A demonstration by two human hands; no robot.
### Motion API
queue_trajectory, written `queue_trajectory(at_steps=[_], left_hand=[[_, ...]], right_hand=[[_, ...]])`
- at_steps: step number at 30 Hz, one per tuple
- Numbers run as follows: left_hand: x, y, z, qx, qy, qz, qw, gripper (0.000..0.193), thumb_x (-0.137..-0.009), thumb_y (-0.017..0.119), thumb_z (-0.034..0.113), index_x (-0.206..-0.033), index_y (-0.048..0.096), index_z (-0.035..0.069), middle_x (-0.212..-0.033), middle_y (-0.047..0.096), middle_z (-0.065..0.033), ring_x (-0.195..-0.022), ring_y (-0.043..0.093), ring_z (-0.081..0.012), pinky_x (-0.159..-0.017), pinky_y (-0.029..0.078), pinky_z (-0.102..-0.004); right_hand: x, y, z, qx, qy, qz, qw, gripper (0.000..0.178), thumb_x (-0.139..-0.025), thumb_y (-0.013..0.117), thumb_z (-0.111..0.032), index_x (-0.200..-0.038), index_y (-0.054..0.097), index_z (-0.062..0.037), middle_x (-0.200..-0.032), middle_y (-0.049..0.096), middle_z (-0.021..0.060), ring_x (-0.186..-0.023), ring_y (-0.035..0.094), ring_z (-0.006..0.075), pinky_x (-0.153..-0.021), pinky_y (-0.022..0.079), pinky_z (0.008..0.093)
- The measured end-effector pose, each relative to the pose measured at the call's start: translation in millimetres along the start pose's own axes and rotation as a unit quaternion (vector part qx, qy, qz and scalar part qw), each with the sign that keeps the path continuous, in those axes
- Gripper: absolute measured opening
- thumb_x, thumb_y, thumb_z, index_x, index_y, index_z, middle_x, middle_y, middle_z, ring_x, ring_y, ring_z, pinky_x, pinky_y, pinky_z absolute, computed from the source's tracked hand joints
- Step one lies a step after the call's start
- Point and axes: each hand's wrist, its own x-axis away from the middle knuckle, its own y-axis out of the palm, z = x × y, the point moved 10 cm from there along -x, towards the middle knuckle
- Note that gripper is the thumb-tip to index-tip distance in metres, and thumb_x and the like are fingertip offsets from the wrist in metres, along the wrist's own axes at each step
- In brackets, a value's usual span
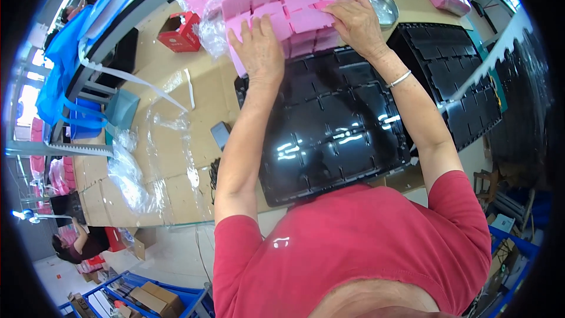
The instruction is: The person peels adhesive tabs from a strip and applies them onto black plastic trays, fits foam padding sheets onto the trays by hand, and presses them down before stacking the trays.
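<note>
Stacked layers of pink foam-like blocks (276, 1) lie at the far side of the table, partly covered by clear plastic film. My left hand (257, 47) rests on their near left part, fingers spread and pointing away from me. At the right end of the near row, my right hand (359, 23) has its fingers bent round the edge of a pink block. Directly below both hands is a black plastic tray (329, 123) with a shiny, gridded surface. The undersides of the fingers are hidden.
More black trays (450, 76) stand at the right, near a round metal dish (376, 3). A red box (179, 32), a phone-like dark object (221, 135) and crumpled plastic film (129, 176) lie leftward. Serrated strips (494, 59) flank the table. Another person (76, 244) is far left.
</note>
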Motion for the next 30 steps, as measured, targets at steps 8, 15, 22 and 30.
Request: queue_trajectory(at_steps=[8,15,22,30], left_hand=[[106.2,-100.7,27.8,0.023,0.108,-0.069,0.991,0.026,-0.078,0.065,0.003,-0.102,0.068,0.013,-0.095,0.069,-0.0035,-0.113,0.06,-0.0221,-0.112,0.023,-0.0495],[190.0,-163.4,49.0,0.091,0.021,-0.135,0.986,0.026,-0.078,0.065,0.003,-0.101,0.07,0.01,-0.098,0.071,-0.005,-0.113,0.062,-0.0253,-0.109,0.026,-0.0534],[215.3,-164.6,50.5,0.075,-0.008,-0.126,0.989,0.023,-0.078,0.067,0.003,-0.099,0.071,0.013,-0.096,0.071,-0.0027,-0.112,0.063,-0.0248,-0.108,0.029,-0.0529],[189.5,-165.2,49.7,0.064,0.018,-0.077,0.995,0.022,-0.076,0.067,0.003,-0.095,0.072,0.013,-0.094,0.071,-0.0022,-0.109,0.064,-0.0246,-0.108,0.028,-0.0501]], right_hand=[[100.5,-80.7,-57.7,-0.026,0.019,-0.115,0.993,0.031,-0.075,0.066,-0.003,-0.105,0.067,-0.009,-0.104,0.069,0.0071,-0.106,0.062,0.0224,-0.098,0.04,0.0409],[183.0,-124.0,-110.3,-0.055,0.131,-0.195,0.971,0.027,-0.077,0.065,0.0,-0.103,0.068,-0.0072,-0.108,0.068,0.0075,-0.11,0.062,0.0223,-0.098,0.04,0.0409],[187.1,-118.7,-112.7,-0.059,0.134,-0.196,0.97,0.027,-0.077,0.066,-0.001,-0.103,0.067,-0.0065,-0.106,0.068,0.0081,-0.108,0.062,0.0232,-0.097,0.041,0.0408],[162.0,-119.4,-102.3,-0.03,0.11,-0.088,0.99,0.03,-0.073,0.065,0.0,-0.102,0.068,-0.0074,-0.109,0.068,0.0075,-0.108,0.062,0.0223,-0.093,0.041,0.0383]])
